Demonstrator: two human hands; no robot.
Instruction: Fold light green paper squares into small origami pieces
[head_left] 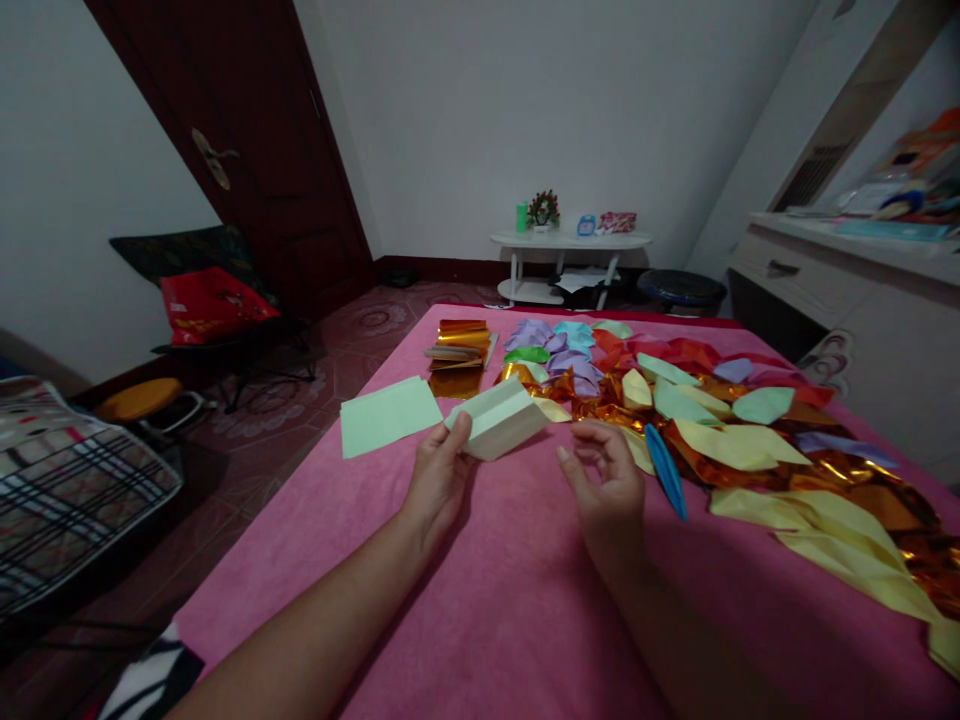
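Observation:
My left hand [437,470] pinches the near-left corner of a folded pale green paper [501,419] and holds it just above the pink cloth [480,590]. My right hand [606,482] hovers to the right of that paper with its fingers loosely curled and nothing in them. A flat stack of pale green sheets [387,414] lies to the left of my left hand. A blue folded paper boat [665,470] lies just right of my right hand.
A heap of folded paper boats [712,420] in yellow, green, purple, red and gold foil covers the right side of the cloth. Gold foil sheets [459,352] lie at the back. Beyond stand a white side table [570,243], a dark door [247,150] and a chair with a red cushion [212,303].

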